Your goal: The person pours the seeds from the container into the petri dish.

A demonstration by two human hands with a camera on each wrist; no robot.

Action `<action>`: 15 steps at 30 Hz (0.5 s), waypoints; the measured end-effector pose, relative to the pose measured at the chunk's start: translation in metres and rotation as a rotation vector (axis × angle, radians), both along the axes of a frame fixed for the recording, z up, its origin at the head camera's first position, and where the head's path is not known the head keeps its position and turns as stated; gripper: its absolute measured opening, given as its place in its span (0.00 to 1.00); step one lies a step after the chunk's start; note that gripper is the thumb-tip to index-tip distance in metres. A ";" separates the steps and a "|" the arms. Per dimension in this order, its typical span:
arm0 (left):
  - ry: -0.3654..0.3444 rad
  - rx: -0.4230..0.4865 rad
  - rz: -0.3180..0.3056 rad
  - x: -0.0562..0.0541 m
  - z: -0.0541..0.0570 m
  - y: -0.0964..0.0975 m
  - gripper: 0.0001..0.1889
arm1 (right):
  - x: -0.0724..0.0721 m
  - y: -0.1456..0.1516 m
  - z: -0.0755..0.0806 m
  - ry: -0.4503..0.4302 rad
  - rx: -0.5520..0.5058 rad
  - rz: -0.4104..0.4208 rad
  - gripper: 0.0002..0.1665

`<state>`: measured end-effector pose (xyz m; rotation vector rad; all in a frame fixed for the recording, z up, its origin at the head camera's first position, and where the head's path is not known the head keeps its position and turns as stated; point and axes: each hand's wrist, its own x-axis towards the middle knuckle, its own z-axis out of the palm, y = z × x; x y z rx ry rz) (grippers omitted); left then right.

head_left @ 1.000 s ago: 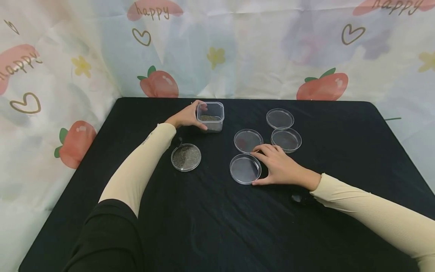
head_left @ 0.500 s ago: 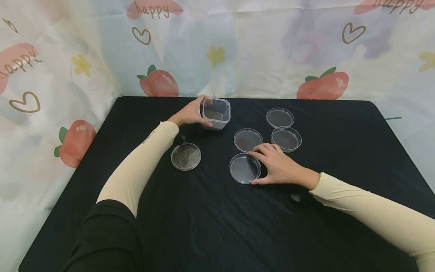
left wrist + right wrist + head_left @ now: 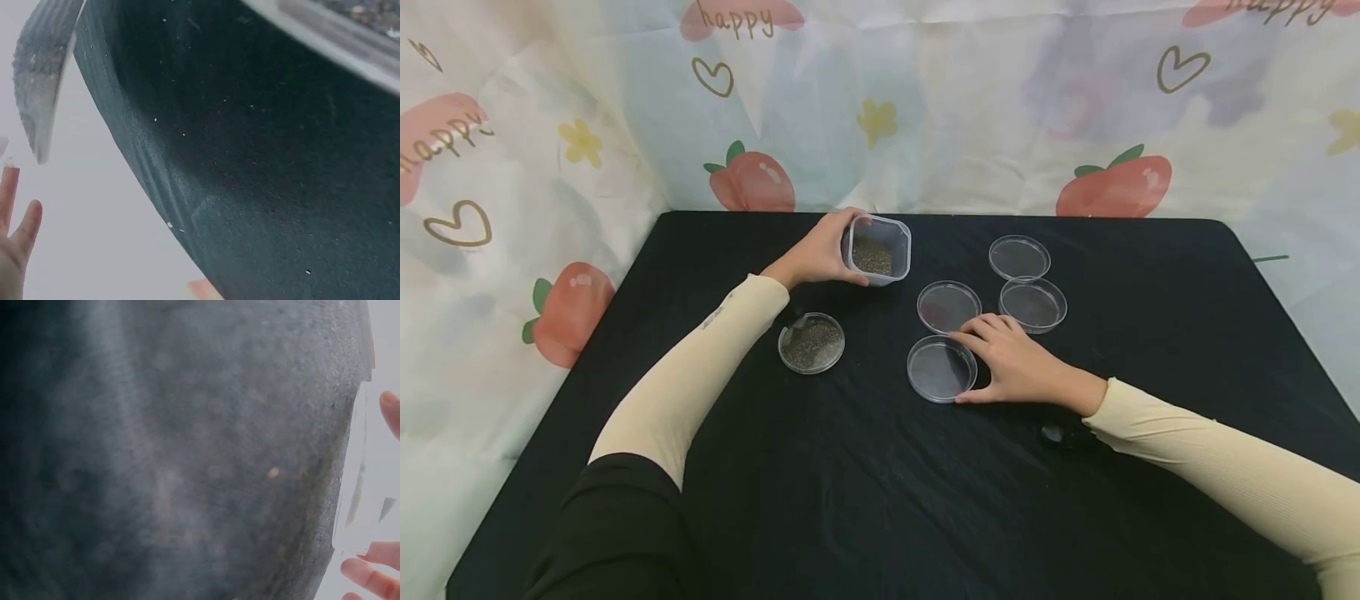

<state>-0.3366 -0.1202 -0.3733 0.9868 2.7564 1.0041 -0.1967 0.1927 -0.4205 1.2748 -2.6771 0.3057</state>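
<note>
My left hand (image 3: 822,250) grips a clear plastic container (image 3: 898,250) by its left side near the back of the table. Grey-brown grains (image 3: 874,257) lie inside, and the container tilts with its opening toward the camera. In the left wrist view the container (image 3: 40,81) shows at the upper left. My right hand (image 3: 1018,364) holds the right edge of a clear petri dish (image 3: 938,372) between thumb and fingers. The dish looks bare inside and sits on the table. In the right wrist view, fingers (image 3: 374,578) show beside a clear dish edge (image 3: 353,481).
A petri dish of similar grains (image 3: 811,343) stands front left of the container. Other clear dishes (image 3: 948,307) (image 3: 1032,305) (image 3: 1018,258) stand behind the right hand. Black cloth (image 3: 865,483) covers the table, with a printed curtain (image 3: 925,108) behind it.
My left hand has carried the container a little to the right and tipped it, so more of the grains show. The right hand and its dish have stayed in place.
</note>
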 end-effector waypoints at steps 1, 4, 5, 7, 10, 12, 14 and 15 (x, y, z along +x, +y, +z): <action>0.022 -0.008 0.001 0.002 0.000 0.000 0.49 | 0.000 0.000 0.000 0.000 0.000 0.000 0.52; 0.084 -0.025 0.011 0.006 0.001 -0.001 0.49 | 0.000 0.000 0.000 -0.001 -0.003 -0.001 0.51; 0.102 -0.032 0.015 0.007 0.001 -0.002 0.49 | 0.000 0.000 0.000 -0.002 -0.004 -0.001 0.51; 0.140 -0.046 0.021 0.010 0.002 -0.002 0.50 | -0.001 0.000 0.000 -0.006 -0.002 -0.003 0.51; 0.199 -0.066 0.013 0.015 0.003 -0.002 0.50 | -0.001 0.000 0.000 -0.013 -0.001 -0.006 0.51; 0.250 -0.088 -0.002 0.017 0.004 -0.002 0.50 | -0.001 0.000 0.000 -0.017 -0.001 -0.007 0.51; 0.309 -0.114 -0.026 0.019 0.005 -0.001 0.50 | -0.001 0.000 0.000 -0.019 -0.002 -0.009 0.51; 0.341 -0.126 -0.043 0.019 0.005 -0.001 0.50 | -0.001 0.000 0.000 -0.020 -0.003 -0.008 0.51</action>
